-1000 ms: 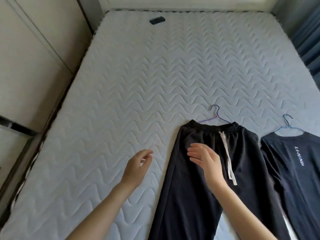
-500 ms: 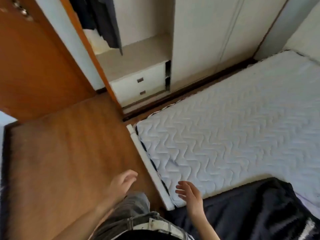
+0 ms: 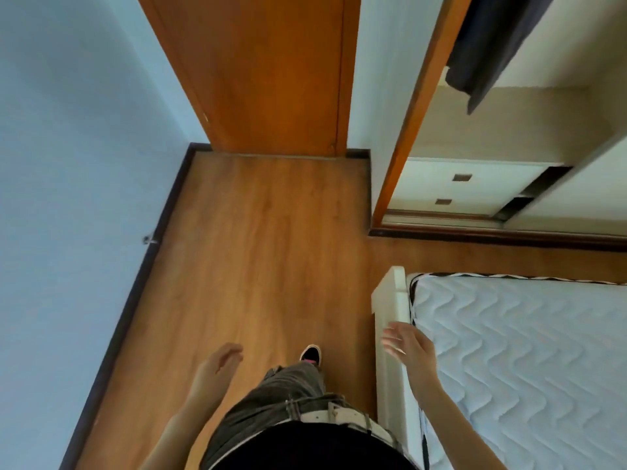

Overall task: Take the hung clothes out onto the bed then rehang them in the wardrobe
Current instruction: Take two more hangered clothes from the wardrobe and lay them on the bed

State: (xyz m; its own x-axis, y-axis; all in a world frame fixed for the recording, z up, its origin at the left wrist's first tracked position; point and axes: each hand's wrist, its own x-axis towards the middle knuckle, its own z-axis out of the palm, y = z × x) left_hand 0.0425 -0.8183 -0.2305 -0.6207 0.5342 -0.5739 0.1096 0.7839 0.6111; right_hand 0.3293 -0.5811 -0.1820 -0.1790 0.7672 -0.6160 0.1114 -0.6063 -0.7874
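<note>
A dark garment (image 3: 488, 49) hangs inside the open wardrobe (image 3: 509, 137) at the top right. The bed (image 3: 529, 351) with its white quilted mattress fills the lower right; no clothes on it are in view. My left hand (image 3: 219, 364) hangs over the wooden floor with loosely curled fingers and holds nothing. My right hand (image 3: 409, 344) is empty with fingers spread, above the white bed frame corner (image 3: 390, 300).
Wooden floor (image 3: 264, 249) stretches ahead to an orange-brown door (image 3: 271, 69). A pale blue wall (image 3: 68, 164) runs along the left. White drawers (image 3: 464, 188) sit at the wardrobe's bottom. My leg and shoe (image 3: 310, 354) are below.
My view has swung left, away from the bed with the laid-out trousers and shirt, toward the floor, door and wardrobe. Both hands have left the trousers and hang empty.
</note>
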